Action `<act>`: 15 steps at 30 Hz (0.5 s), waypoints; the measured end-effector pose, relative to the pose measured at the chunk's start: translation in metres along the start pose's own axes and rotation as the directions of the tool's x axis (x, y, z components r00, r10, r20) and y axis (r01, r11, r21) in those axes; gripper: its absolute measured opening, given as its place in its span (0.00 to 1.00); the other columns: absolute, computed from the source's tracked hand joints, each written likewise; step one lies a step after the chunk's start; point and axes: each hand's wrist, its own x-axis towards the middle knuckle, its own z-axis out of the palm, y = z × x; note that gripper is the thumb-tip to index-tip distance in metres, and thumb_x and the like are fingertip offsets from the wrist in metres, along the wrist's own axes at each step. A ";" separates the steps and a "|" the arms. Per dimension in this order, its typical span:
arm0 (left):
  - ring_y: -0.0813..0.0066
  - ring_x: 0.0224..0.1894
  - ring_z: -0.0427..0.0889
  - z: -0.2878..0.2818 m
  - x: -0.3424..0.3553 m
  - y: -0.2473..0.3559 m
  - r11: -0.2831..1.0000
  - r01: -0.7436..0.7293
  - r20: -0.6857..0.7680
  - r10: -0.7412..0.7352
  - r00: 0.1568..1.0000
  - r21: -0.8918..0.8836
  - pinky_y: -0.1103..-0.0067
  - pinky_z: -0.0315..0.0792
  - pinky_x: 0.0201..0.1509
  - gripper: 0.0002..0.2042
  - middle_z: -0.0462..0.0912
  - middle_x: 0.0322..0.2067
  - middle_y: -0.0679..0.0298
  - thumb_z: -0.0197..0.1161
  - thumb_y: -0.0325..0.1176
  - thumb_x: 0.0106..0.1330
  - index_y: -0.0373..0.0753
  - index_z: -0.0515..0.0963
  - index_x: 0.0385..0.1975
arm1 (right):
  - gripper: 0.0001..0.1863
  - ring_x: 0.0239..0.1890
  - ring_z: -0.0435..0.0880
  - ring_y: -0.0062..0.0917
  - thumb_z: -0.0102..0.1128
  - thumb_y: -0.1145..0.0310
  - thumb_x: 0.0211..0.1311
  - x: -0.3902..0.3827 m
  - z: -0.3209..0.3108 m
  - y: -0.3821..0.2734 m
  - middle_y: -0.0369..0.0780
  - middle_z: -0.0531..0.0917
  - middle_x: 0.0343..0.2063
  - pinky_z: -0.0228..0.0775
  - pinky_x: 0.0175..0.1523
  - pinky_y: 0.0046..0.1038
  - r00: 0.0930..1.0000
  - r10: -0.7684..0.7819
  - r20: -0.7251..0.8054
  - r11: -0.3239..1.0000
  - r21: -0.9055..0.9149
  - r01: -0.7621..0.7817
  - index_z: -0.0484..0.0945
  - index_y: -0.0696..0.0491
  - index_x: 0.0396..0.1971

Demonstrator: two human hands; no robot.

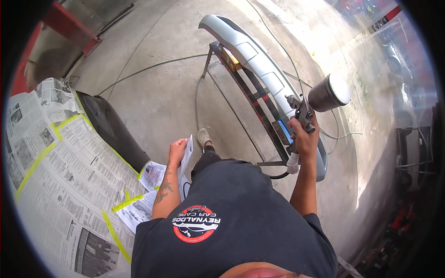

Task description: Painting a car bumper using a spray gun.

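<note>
My right hand (306, 139) is wrapped round the grip of a spray gun (302, 114). The gun's dark round cup with a pale lid (339, 90) sticks out to the right. Pale wrapping covers the lower end of its handle. Behind the gun lies a silver-grey bumper (252, 53), long and curved, on a dark metal stand (245, 125). Close to my left side, my left hand (177, 151) is closed on the edge of a white paper sheet (186, 155). A dark car panel (113, 127) shows to the left, bordered by newspaper masking (88, 157) with yellow tape.
A yellow box (230, 59) rests on the stand beneath the bumper. Thin hoses (153, 68) run across the concrete floor (160, 104). A red metal post (69, 28) stands at the far left. Clear plastic sheeting (394, 60) hangs on the right.
</note>
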 end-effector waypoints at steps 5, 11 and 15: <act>0.84 0.21 0.71 -0.027 0.041 0.037 0.999 0.052 0.047 -0.052 0.998 0.007 0.83 0.67 0.28 0.16 0.83 0.26 0.68 0.55 0.43 0.69 0.35 0.81 0.40 | 0.32 0.29 0.79 0.16 0.61 0.71 0.59 0.035 0.058 -0.027 0.35 0.80 0.31 0.68 0.23 0.17 0.999 0.029 -0.015 0.999 -0.026 -0.030 0.64 0.54 0.64; 0.84 0.16 0.69 -0.065 0.086 0.040 0.997 0.079 0.030 -0.079 0.996 -0.003 0.83 0.66 0.21 0.16 0.83 0.26 0.67 0.54 0.44 0.69 0.37 0.81 0.40 | 0.32 0.28 0.80 0.15 0.60 0.70 0.57 0.078 0.121 -0.044 0.34 0.80 0.29 0.68 0.23 0.18 1.000 0.028 -0.010 0.998 -0.052 -0.029 0.64 0.50 0.64; 0.84 0.17 0.69 -0.083 0.099 0.043 0.994 0.110 0.036 -0.109 0.993 -0.016 0.84 0.66 0.21 0.17 0.83 0.27 0.66 0.54 0.44 0.69 0.37 0.79 0.44 | 0.32 0.26 0.79 0.15 0.61 0.71 0.57 0.095 0.148 -0.053 0.34 0.80 0.27 0.68 0.23 0.18 0.999 0.033 0.036 0.995 -0.097 -0.030 0.65 0.51 0.63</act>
